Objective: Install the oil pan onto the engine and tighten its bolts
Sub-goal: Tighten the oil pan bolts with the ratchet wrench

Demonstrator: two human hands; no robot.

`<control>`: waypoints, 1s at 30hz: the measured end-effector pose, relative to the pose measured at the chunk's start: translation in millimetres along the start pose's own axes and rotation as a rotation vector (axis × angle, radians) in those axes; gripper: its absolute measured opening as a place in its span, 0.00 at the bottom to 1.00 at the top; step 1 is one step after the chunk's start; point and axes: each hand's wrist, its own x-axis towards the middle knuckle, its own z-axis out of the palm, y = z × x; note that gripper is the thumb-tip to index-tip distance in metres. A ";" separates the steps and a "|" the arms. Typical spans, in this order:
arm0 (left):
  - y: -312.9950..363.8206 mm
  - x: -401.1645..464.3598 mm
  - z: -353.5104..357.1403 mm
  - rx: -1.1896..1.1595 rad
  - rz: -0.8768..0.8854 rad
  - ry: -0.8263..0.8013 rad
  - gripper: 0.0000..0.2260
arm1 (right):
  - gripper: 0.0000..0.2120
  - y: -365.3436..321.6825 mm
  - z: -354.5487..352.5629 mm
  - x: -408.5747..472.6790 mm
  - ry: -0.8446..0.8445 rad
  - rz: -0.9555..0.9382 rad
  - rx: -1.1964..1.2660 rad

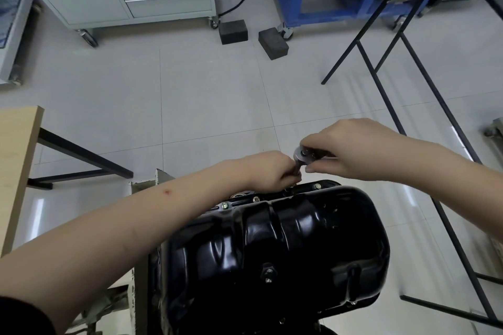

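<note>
Tightening appears to be the step in hand. Head view: the black oil pan sits in the lower centre of the frame, seated upside-up on the engine, of which little shows beneath it. Its long axis runs from the lower left toward the upper right. Several bolts already stand in the flange along its upper edge.

At the top of that flange, frame centre, both hands meet over one fastener. The right hand comes in from the right, fingers curled round the ratchet just behind its round head, the handle hidden inside the grip. The left hand reaches across from the lower left, its fingers pinching the extension shaft directly below the ratchet head, steadying it upright.

The bolt being worked lies straight below the grip and is hidden by the left hand. Judged from this, the coming swing turns about that vertical shaft.

Grey floor tiles surround the work.
</note>
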 end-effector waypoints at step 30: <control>12.7 -2.8 -2.1 -0.030 -0.039 0.075 0.15 | 0.08 2.6 1.6 2.8 0.024 -0.135 -0.009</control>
